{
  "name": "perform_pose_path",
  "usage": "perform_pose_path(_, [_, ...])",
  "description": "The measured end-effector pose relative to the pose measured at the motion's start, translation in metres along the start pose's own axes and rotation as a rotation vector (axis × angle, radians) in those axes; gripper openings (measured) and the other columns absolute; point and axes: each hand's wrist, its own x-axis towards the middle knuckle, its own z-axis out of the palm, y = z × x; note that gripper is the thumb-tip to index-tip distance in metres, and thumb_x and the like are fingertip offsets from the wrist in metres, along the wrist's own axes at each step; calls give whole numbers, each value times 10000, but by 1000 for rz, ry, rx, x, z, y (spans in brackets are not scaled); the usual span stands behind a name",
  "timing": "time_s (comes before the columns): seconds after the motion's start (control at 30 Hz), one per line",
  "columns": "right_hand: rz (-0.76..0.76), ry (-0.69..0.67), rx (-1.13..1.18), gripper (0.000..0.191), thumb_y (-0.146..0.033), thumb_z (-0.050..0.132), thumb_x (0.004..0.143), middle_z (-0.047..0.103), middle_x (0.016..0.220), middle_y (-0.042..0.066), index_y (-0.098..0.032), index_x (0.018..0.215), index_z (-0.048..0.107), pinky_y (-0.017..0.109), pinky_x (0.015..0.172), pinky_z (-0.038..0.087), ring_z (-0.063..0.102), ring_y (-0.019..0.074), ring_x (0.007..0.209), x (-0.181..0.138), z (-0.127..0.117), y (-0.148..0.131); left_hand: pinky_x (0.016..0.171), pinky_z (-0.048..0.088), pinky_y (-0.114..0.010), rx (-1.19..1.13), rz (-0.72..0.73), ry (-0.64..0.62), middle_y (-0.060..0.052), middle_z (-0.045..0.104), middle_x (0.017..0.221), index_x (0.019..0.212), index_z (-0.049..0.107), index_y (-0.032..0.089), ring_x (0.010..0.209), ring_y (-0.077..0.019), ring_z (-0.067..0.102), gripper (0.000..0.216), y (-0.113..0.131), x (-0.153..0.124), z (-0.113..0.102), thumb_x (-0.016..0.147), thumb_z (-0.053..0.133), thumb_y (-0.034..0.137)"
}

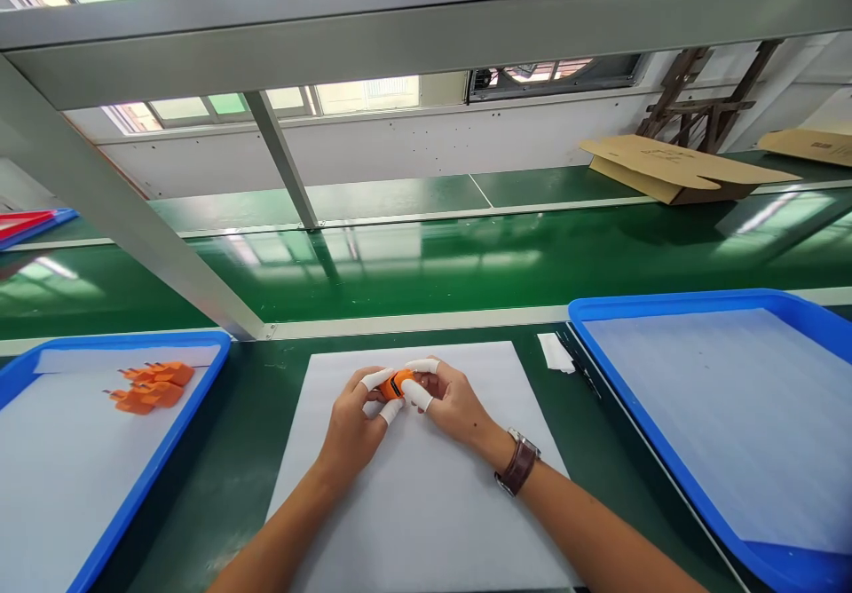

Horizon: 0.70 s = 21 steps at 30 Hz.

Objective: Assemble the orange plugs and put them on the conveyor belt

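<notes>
A small orange piece with a black marking [395,385] is held above the white sheet [432,495] on the bench. My left hand [356,420] pinches its left end between thumb and index finger. On its right side, the thumb and index finger of my right hand [453,398] grip it too. White finger covers wrap the thumbs and index fingers of both hands. What the piece is exactly, I cannot make out, since the fingers hide part of it. Several orange parts with thin prongs [153,387] lie in the lined blue tray [160,446] to the left.
A second blue tray [639,398], lined with white paper, stands at right. Beside it lie a white scrap [555,352] and a thin dark tool [582,362]. Metal frame bars [426,43] cross above the bench. Behind is a green conveyor belt [426,273]; flattened cardboard [679,167] lies beyond.
</notes>
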Motion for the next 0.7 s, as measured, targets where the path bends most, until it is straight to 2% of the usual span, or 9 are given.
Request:
perform_pose_path(0.1, [-53,18,-110,202,-278,652,865,667,960,48,-216,1055,678,316,706,551,635,177,802,-2,3,6,839,617,-376,110,80,29,-50,622,1208,1243,597,301,967,-188,680,375,-2,-2,2,893,597,166])
perform_pose_path(0.27, [-91,-42,-179,210,-227,609,872,677,989,49,-227,1073,670,328,712,560,640,175,789,-5,3,8,820,608,-377,227,197,58,-61,623,1184,1235,578,287,995,-201,671,364,-9,-6,4,911,562,124])
perform_pose_path(0.4, [-85,-33,-190,178,-242,606,886,688,993,47,-230,1052,671,331,722,554,645,178,797,-6,4,5,834,591,-384,259,271,34,-58,628,1148,1252,559,290,1019,-207,653,385,-12,-8,4,922,543,93])
perform_pose_path(0.7, [-40,-46,-229,131,-241,601,892,679,933,36,-232,1005,666,318,671,524,628,175,760,-6,4,3,834,585,-383,286,303,40,-67,617,1124,1253,560,274,1018,-216,626,460,-17,-9,7,882,515,6])
